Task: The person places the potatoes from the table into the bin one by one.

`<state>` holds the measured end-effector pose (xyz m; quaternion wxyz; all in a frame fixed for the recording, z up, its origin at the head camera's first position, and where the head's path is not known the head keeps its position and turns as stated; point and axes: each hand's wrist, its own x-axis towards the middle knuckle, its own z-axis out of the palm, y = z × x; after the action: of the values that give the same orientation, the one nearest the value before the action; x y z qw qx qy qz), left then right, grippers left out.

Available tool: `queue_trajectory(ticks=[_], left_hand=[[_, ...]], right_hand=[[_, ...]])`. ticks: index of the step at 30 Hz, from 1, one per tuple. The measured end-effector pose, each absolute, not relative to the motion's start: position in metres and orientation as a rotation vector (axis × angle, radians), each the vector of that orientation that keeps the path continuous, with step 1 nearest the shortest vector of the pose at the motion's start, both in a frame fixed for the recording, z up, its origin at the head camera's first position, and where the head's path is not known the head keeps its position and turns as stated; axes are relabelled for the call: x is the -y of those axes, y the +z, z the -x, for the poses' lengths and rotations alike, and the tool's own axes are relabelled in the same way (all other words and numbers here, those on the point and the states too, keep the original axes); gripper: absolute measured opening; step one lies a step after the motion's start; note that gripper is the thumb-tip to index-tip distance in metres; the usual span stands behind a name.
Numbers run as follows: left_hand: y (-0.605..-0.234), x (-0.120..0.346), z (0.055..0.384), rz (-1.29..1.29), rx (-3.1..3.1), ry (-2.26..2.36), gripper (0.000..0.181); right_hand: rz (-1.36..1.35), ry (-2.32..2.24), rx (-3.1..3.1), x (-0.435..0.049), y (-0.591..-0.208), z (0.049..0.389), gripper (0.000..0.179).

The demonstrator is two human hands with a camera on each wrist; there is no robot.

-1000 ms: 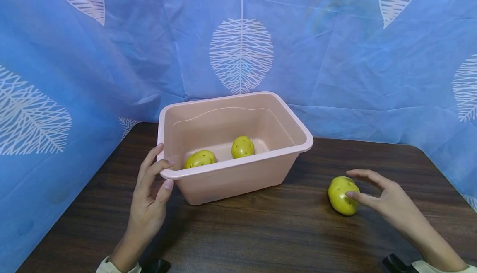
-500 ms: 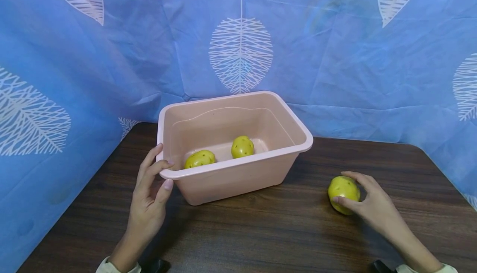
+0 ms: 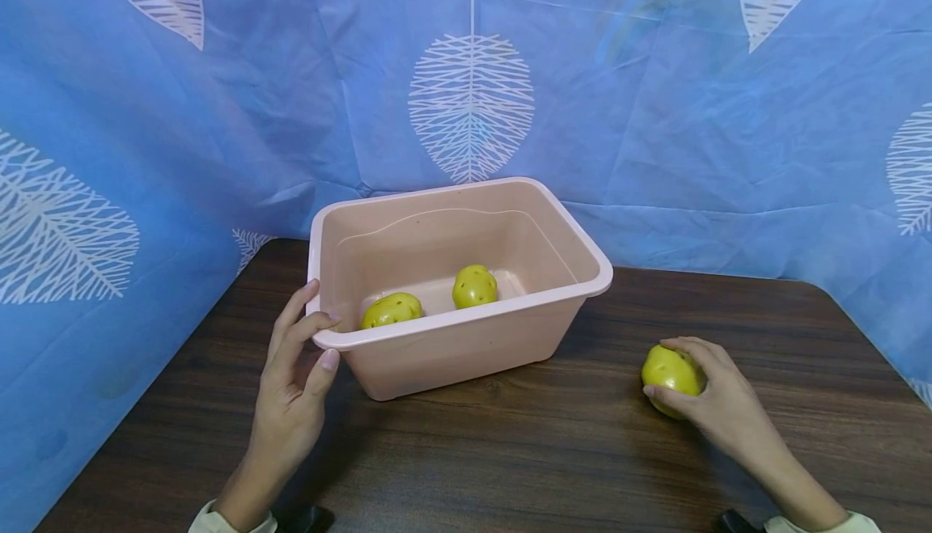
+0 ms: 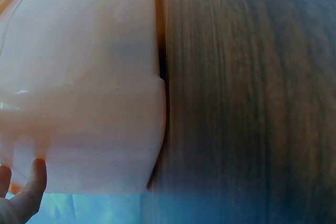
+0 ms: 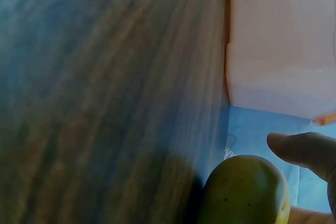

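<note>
A pale pink plastic basin [image 3: 466,351] stands on the dark wooden table. My left hand [image 3: 287,399] holds its front left corner, fingertips over the rim and the thumb against the outside just below. Inside the basin lie two yellow potatoes with dark dimples, one potato [image 3: 391,310] at the left and another potato [image 3: 475,286] near the middle. On the table to the right, my right hand [image 3: 728,399] curls round a third potato [image 3: 666,370], thumb on the near side and fingers over the far side. The right wrist view shows this potato [image 5: 244,190] beside the thumb [image 5: 299,148].
Behind the table [image 3: 524,456] hangs a blue cloth [image 3: 655,112] with white leaf prints, which also runs down the left side. The basin sits close to the back edge, and bare tabletop lies between it and the right hand.
My right hand has moved left onto the third potato and its thumb and fingers have closed round it. The left hand and basin have stayed put.
</note>
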<state>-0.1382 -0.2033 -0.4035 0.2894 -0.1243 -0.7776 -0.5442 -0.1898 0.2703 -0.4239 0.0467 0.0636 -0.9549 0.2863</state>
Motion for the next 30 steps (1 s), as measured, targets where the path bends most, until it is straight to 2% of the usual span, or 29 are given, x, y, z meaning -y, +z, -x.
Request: queue_trajectory(ticks=[12, 20, 30], left_hand=[[-0.404, 0.203, 0.139, 0.341, 2.068, -1.452, 0.034], [-0.405, 0.204, 0.139, 0.341, 2.073, -1.452, 0.034], [-0.405, 0.203, 0.140, 0.342, 2.068, -1.452, 0.033]], right_hand=[[-0.251, 0.889, 2.909, -0.275, -0.430, 0.195, 0.071], [-0.204, 1.121, 2.987, -0.282, -0.430, 0.197, 0.079], [-0.169, 1.262, 2.994, -0.285, -0.430, 0.197, 0.079]])
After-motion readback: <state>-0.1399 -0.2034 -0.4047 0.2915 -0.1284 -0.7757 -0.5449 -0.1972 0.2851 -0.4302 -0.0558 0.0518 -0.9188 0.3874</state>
